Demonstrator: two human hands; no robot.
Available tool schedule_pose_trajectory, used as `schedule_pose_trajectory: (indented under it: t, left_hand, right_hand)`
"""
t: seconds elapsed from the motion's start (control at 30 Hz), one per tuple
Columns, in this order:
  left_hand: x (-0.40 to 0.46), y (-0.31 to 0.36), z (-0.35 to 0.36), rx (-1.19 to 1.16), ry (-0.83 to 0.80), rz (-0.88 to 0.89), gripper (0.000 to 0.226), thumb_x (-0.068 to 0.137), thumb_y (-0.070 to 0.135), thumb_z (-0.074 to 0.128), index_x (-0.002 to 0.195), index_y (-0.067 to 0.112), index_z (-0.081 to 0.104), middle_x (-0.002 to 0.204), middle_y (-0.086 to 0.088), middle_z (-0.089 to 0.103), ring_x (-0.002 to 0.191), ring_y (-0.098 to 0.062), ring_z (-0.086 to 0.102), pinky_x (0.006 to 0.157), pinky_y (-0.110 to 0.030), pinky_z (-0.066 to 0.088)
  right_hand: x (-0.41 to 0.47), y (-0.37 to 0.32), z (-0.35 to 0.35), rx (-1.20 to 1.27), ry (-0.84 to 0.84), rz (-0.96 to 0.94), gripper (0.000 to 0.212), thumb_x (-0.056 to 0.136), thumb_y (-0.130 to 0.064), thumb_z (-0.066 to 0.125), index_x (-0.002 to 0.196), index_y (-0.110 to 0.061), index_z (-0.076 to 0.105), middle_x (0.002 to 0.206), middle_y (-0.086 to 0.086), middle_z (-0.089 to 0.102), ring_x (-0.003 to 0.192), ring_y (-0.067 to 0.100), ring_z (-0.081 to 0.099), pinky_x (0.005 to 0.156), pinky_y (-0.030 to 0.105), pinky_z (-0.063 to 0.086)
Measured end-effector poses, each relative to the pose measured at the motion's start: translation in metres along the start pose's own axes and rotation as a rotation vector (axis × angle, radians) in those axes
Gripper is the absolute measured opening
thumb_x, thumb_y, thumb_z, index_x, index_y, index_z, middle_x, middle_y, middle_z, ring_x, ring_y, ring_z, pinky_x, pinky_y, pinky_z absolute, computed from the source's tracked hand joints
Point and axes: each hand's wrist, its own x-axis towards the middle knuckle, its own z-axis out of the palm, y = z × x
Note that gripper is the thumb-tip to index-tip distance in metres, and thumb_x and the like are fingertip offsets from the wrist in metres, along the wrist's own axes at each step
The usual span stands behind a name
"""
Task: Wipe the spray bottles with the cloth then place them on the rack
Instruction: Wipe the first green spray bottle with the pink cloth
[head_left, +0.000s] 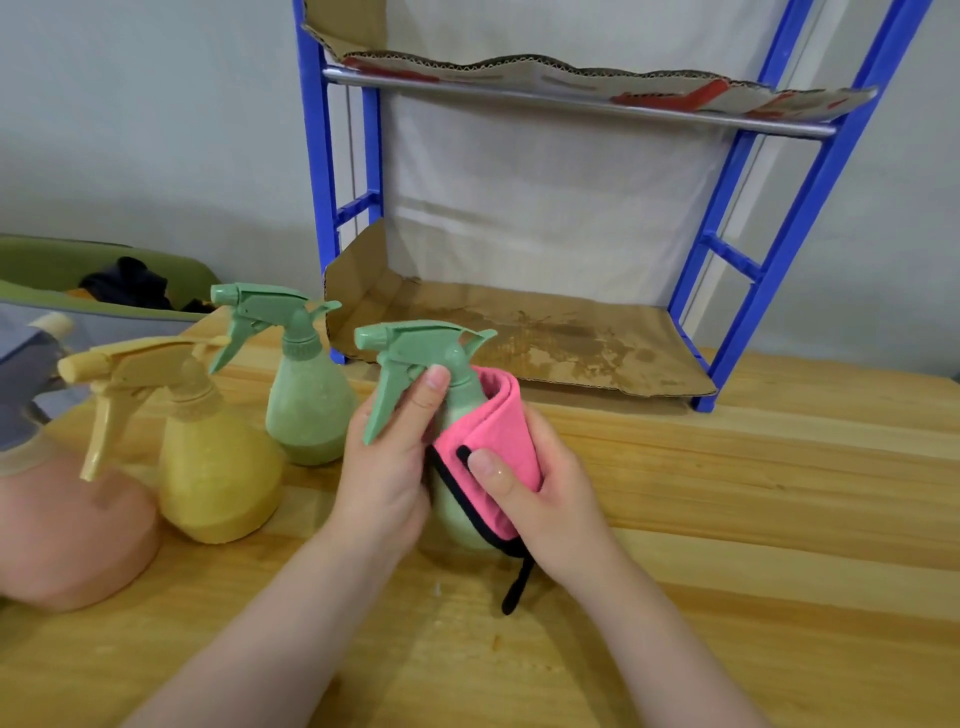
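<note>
Left hand (387, 467) gripping bottle (457, 400), right hand (540, 488) clutching cloth (498, 421)

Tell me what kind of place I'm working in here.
Probably a home or a makeshift workspace, not a shop floor: a wooden table, a small blue rack lined with stained cardboard against a plain wall, and a green tub of oddments at the left.
</note>
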Motion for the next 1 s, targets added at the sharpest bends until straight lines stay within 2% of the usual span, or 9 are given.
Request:
schedule_pose_trajectory:
  t: [0.13,0.3,0.43,0.53,0.6,0.67,0.77,0.87,1.0]
  left_hand:
    - [0.008,0.007,-0.005,-0.131,0.134,-0.026,0.049,0.076,0.043,0.072,0.117,0.017,0.07,0.112,-0.007,0.066,0.108,-0.029,0.061,0.096,-0.046,0.053]
    - [0.011,0.015,-0.007,-0.232,0.189,-0.03,0.048,0.081,0.052,0.062,0.118,0.023,0.07,0.1,0.002,0.067,0.095,-0.018,0.063,0.078,-0.038,0.058]
    - [0.015,0.019,-0.009,-0.171,0.165,0.032,0.052,0.081,0.051,0.06,0.124,0.021,0.064,0.124,0.003,0.068,0.117,-0.015,0.06,0.088,-0.038,0.055]
    - [0.015,0.019,-0.007,-0.088,0.103,0.026,0.035,0.081,0.045,0.059,0.107,0.025,0.073,0.118,0.005,0.072,0.114,-0.011,0.064,0.1,-0.041,0.05]
    - [0.012,0.019,-0.005,-0.027,0.031,0.006,0.028,0.079,0.045,0.061,0.092,0.029,0.079,0.113,0.005,0.073,0.111,-0.013,0.065,0.101,-0.041,0.05]
    - [0.008,0.016,-0.003,0.023,-0.056,-0.023,0.029,0.072,0.045,0.066,0.091,0.029,0.08,0.108,0.003,0.075,0.101,-0.012,0.068,0.09,-0.033,0.056]
    - [-0.001,0.012,0.0,0.074,-0.161,-0.113,0.025,0.067,0.036,0.07,0.087,0.026,0.081,0.097,0.002,0.077,0.086,-0.008,0.071,0.072,-0.021,0.056]
    - [-0.006,0.006,0.002,0.121,-0.213,-0.164,0.01,0.074,0.024,0.08,0.084,0.025,0.081,0.095,0.0,0.077,0.088,-0.011,0.073,0.072,-0.02,0.055]
    - [-0.005,0.005,0.004,0.145,-0.211,-0.16,0.016,0.076,0.027,0.076,0.09,0.021,0.08,0.103,-0.004,0.076,0.096,-0.014,0.072,0.078,-0.021,0.056]
  right_hand:
    - [-0.002,-0.002,0.002,0.05,-0.057,-0.031,0.073,0.083,-0.066,0.061,0.145,-0.032,0.04,0.138,-0.022,0.055,0.127,0.004,0.055,0.097,0.02,0.046]
    - [-0.007,-0.003,0.004,0.083,-0.119,0.03,0.076,0.079,-0.072,0.057,0.145,-0.044,0.032,0.133,-0.028,0.056,0.124,-0.002,0.055,0.092,0.013,0.047]
    - [-0.004,-0.005,0.004,0.115,-0.14,0.014,0.078,0.081,-0.064,0.062,0.148,-0.041,0.03,0.14,-0.026,0.051,0.131,0.0,0.05,0.099,0.016,0.045]
    - [-0.002,-0.006,0.002,0.127,-0.159,-0.007,0.081,0.084,-0.058,0.064,0.152,-0.033,0.028,0.149,-0.019,0.045,0.137,0.004,0.045,0.107,0.026,0.043]
    - [-0.001,-0.008,0.002,0.128,-0.15,-0.016,0.073,0.09,-0.049,0.066,0.151,-0.03,0.032,0.15,-0.018,0.045,0.137,0.005,0.045,0.107,0.025,0.043]
    - [-0.001,-0.009,0.002,0.123,-0.133,-0.028,0.061,0.092,-0.038,0.064,0.147,-0.029,0.038,0.143,-0.018,0.052,0.132,0.005,0.05,0.103,0.022,0.044]
    - [-0.002,-0.011,0.0,0.091,-0.104,-0.003,0.052,0.085,-0.05,0.063,0.134,-0.04,0.049,0.125,-0.015,0.066,0.116,0.007,0.063,0.095,0.028,0.052]
    - [-0.002,-0.012,-0.002,0.044,-0.075,0.003,0.046,0.081,-0.053,0.063,0.124,-0.038,0.057,0.116,-0.013,0.07,0.108,0.008,0.066,0.092,0.032,0.054]
    - [-0.002,-0.013,0.002,0.014,0.019,-0.019,0.038,0.081,-0.055,0.061,0.114,-0.036,0.061,0.108,-0.014,0.071,0.101,0.006,0.067,0.089,0.032,0.054]
